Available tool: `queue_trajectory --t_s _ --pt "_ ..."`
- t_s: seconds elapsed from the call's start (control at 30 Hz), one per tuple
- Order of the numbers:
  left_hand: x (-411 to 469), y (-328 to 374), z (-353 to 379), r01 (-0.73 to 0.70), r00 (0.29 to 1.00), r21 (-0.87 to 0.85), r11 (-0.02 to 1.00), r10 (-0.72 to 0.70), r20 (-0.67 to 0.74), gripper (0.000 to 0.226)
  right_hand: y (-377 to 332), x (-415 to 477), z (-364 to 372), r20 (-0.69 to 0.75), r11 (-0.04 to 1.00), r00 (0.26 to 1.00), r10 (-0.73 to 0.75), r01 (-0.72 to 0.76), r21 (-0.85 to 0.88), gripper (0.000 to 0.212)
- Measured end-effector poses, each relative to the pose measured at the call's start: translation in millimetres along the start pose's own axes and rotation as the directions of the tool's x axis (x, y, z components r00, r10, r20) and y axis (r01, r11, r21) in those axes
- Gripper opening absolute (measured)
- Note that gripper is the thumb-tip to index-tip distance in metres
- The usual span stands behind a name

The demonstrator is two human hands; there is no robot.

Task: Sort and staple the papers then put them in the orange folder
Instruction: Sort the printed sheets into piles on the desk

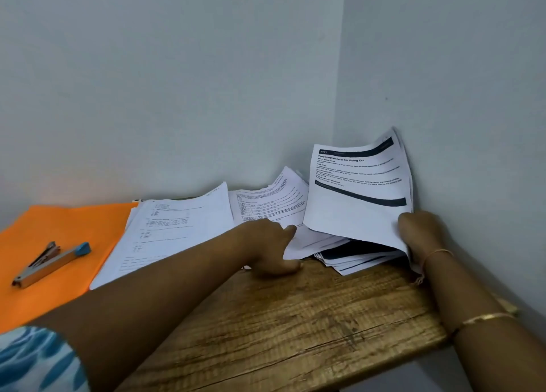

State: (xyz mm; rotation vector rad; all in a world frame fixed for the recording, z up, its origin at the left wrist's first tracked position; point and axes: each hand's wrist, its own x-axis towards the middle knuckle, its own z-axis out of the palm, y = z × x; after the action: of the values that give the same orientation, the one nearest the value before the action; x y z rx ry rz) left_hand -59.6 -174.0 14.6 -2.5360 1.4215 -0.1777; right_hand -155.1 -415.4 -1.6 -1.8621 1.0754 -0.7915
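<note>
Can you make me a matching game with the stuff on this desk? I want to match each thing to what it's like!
Things:
1. stapler
2. folder
3. printed sheet
4. table

What it's like:
A. wooden
B. orange
C. held up by the right hand
D. lying on the folder

Pairs: 1-D, 2-B, 3-C, 4-A
</note>
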Motion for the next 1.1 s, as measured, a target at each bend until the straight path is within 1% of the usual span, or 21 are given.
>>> queue_trajectory --t_s 0.17,0.27,0.4,0.43,0.5,0.6,0.7,0.77,0.83,0.93,1.03,1.1 --pt "8 5 -3 -0.014 0.998 0.013 1.0 0.013 0.067 0.068 0 0 0 0.007 0.998 1.0 0.02 -0.021 0.06 0.01" --pt "14 10 -1 0.041 0.996 0.006 0.999 -0.042 0.076 0.061 1 0 0 0.011 0.996 1.0 0.025 -0.026 0.082 0.011" --pt "14 10 5 0.146 0.989 0.008 0.989 -0.146 0.015 0.03 2 3 1 0.018 0.996 0.999 0.032 -0.033 0.085 0.012" --pt "13 8 6 0.175 0.985 -0.017 0.984 -0.175 -0.01 0.025 2 3 0 0.017 0.996 0.999 0.032 -0.033 0.079 0.011" --pt "11 0 7 0.249 0.962 -0.145 0.958 -0.261 -0.075 0.019 2 5 0 0.012 0.996 0.999 0.038 -0.039 0.079 0.012" --pt "3 -12 10 0.324 0.893 -0.35 0.879 -0.406 -0.193 0.01 3 7 1 0.028 0.995 0.998 0.055 -0.058 0.082 0.013" --pt "-10 -18 14 0.359 0.777 -0.492 0.793 -0.546 -0.312 0.015 5 10 5 0.029 0.998 0.999 0.034 -0.036 0.055 0.021" --pt "-18 -21 11 0.349 0.7 -0.565 0.747 -0.609 -0.373 0.019 5 9 6 0.001 1.0 1.0 0.0 0.0 0.024 0.014" --pt "-22 -25 6 0.322 0.631 -0.609 0.725 -0.644 -0.433 0.018 1 8 8 0.012 0.995 0.998 -0.06 0.061 -0.083 0.019" --pt "-25 -28 2 0.281 0.549 -0.655 0.702 -0.677 -0.49 0.019 -12 4 13 0.086 0.95 0.983 -0.16 0.177 -0.259 0.029" --pt "-28 -31 2 0.247 0.492 -0.668 0.702 -0.685 -0.538 0.024 -35 -5 26 0.189 0.889 0.959 -0.21 0.267 -0.372 0.029" --pt "-32 -33 0 0.227 0.479 -0.679 0.698 -0.687 -0.547 0.027 -48 -12 39 0.267 0.843 0.934 -0.238 0.335 -0.421 0.029"
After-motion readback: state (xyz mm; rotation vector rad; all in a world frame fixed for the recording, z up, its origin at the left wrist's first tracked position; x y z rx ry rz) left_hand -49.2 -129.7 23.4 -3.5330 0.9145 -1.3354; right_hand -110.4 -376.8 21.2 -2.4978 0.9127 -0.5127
